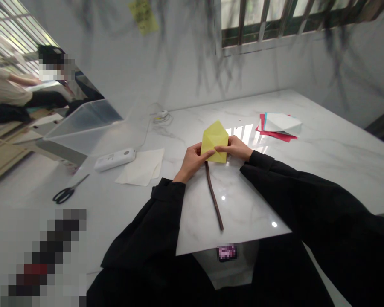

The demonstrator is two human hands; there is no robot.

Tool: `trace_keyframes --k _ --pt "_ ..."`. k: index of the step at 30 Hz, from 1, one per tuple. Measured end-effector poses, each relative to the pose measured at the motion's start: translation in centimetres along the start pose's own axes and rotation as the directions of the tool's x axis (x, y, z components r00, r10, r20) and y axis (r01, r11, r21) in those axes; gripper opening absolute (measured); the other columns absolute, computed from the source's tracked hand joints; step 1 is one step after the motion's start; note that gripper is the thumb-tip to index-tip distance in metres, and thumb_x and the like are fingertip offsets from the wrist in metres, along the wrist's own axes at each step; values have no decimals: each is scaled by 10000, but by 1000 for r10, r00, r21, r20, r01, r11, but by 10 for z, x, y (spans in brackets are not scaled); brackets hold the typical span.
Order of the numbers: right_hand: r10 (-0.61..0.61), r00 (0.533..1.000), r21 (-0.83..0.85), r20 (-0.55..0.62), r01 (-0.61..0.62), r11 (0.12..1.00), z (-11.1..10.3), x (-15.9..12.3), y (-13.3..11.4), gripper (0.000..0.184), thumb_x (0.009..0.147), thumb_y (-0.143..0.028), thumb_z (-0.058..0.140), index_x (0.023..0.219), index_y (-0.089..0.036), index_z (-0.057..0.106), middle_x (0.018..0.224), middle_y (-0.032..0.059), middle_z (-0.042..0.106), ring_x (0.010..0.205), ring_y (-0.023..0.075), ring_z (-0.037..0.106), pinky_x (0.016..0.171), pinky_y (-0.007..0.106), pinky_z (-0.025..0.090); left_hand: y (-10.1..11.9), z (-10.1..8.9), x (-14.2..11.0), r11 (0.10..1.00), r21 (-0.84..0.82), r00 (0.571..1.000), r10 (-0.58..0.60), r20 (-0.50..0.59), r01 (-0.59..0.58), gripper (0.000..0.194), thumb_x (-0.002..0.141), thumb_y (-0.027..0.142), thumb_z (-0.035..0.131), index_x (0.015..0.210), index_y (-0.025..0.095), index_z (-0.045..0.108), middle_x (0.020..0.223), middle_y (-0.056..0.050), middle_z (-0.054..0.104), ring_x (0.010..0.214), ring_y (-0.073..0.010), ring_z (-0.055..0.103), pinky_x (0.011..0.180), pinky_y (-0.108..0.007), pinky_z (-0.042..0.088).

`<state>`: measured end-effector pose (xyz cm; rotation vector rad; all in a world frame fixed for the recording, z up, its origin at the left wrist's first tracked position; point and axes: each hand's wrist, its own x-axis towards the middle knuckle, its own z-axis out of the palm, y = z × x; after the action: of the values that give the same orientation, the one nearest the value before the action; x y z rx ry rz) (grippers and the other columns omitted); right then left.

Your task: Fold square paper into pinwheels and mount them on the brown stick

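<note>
A small yellow envelope (pixel 215 132), its pointed flap upward, is held between my two hands above the table. My left hand (pixel 192 161) grips its left edge, the thumb lying across the lower front. On the other side my right hand (pixel 237 147) pinches the right edge, with its thumb near the middle of the front. The two thumb tips almost meet. Below the envelope a thin brown stick (pixel 213 196) lies on the table, its upper end hidden behind the paper or my left hand.
White sheets (pixel 142 168) and a white power strip (pixel 115 159) lie left, near black scissors (pixel 65 194). A clear plastic bin (pixel 83 128) stands behind them. Red, blue and white papers (pixel 281 124) are stacked at right on the marble table (pixel 333 157). People sit at far left.
</note>
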<state>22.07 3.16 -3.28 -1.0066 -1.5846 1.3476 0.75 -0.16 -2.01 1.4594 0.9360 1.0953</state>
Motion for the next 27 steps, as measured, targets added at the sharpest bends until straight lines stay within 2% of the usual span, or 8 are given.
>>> trace_keyframes --k 4,9,11,16,21,27 --pt "-7 1000 -7 28 7 1000 2 -1 -1 569 641 -631 915 886 -133 794 844 92 783 698 197 673 588 284 508 -2 -1 1 1000 12 1000 -14 -24 15 564 697 526 914 1076 129 784 1078 -125 807 933 -265 754 875 -407 618" --pt "-36 999 -27 14 36 999 4 -3 -8 658 759 -798 743 838 -145 763 670 33 668 545 126 520 520 275 381 -2 -3 2 999 -32 993 -18 -118 14 527 670 492 932 1026 129 792 1017 -117 809 909 -266 748 855 -397 606" --pt "-59 997 -42 39 61 997 4 -5 -11 627 771 -778 745 860 -157 765 657 18 653 556 125 510 531 270 369 -3 -5 4 998 -69 985 -14 -170 3 523 674 487 927 1029 128 790 1020 -116 808 908 -259 746 864 -389 595" --pt "-74 990 -96 122 86 992 5 -8 -14 508 774 -664 785 810 -158 750 768 53 741 610 124 529 573 269 360 -9 -10 9 984 -174 957 -18 -290 -34 503 662 486 926 986 133 773 1029 -121 800 918 -254 746 877 -372 571" --pt "-71 993 -147 92 84 986 6 -8 -14 492 806 -646 736 757 -157 742 712 46 730 563 108 482 562 271 345 -11 -10 11 977 -211 955 -26 -296 -39 518 656 485 929 999 132 767 1056 -135 798 997 -277 742 918 -384 563" --pt "-60 994 -138 87 72 988 6 -5 -10 536 829 -683 682 780 -153 748 700 52 725 562 118 503 563 275 363 -11 -9 10 977 -210 956 -34 -290 -29 532 661 514 921 996 128 771 1075 -148 798 1045 -301 737 955 -416 561"
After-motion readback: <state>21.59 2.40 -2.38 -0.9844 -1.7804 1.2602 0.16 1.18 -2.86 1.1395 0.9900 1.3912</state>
